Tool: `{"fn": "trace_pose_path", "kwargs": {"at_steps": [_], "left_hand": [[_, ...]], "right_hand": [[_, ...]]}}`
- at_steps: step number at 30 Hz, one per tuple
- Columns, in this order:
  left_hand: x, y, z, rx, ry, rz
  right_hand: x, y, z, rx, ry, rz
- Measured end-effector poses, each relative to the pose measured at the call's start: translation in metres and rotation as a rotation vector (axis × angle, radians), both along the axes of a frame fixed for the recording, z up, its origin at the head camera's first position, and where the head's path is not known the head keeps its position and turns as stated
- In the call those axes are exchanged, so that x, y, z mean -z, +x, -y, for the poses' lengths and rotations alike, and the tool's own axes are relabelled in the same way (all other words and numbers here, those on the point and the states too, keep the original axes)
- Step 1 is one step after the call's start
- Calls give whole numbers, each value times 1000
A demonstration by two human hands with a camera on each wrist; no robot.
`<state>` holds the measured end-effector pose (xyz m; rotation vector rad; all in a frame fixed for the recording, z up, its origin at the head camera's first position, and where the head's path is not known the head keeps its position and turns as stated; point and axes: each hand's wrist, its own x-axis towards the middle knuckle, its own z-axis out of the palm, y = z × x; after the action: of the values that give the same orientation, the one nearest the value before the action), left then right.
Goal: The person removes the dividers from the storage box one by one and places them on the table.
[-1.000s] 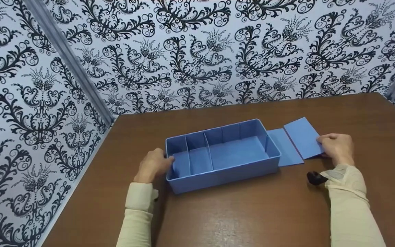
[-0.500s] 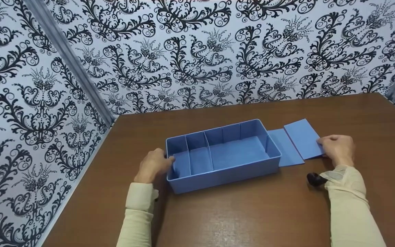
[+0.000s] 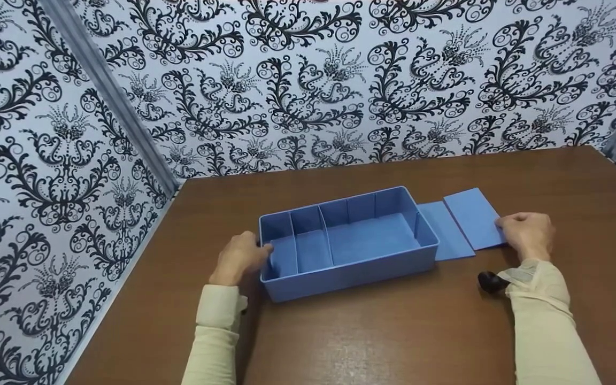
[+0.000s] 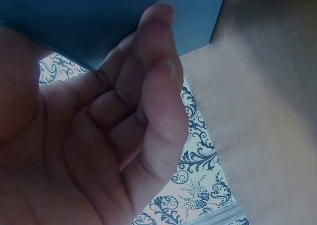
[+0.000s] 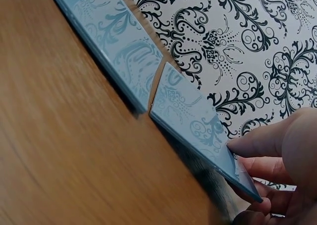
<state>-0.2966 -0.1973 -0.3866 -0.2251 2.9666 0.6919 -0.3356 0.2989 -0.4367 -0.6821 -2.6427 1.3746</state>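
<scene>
A blue divided box (image 3: 351,270) rests on the brown table, with thin dividers across its left part. My left hand (image 3: 239,256) grips the box's left end wall, thumb over the rim and curled fingers (image 4: 161,101) against the outside. To the right of the box lie two flat blue panels. The nearer panel (image 3: 441,230) lies against the box's right end. My right hand (image 3: 528,231) pinches the outer panel (image 3: 474,219) by its right edge, thumb on top and fingers beneath. That edge is raised off the table in the right wrist view, and a narrow gap separates the two panels.
A brown wooden table (image 3: 372,331) spreads under everything. Patterned black-and-white wall covering (image 3: 308,85) stands behind and along the left side. A dark rounded object (image 3: 491,282) sits at my right cuff, below the hand.
The outer panel has come down slightly at its far corner and tilts less, with my right hand shifting a little along with it. My left hand and the box stay in place.
</scene>
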Motion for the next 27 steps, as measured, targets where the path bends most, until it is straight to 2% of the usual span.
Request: {"fn": "trace_pose_path", "kwargs": {"at_steps": [5,12,27], "left_hand": [[0,1,-1,6,-11,-14],[0,2,0,5,-10,-23],[-1,1,0,4,-3,-20]], "right_hand": [[-1,0,0,0,28,-20],[-1,0,-1,0,42,-7],[-3,0,-2,-10,35,-6]]}}
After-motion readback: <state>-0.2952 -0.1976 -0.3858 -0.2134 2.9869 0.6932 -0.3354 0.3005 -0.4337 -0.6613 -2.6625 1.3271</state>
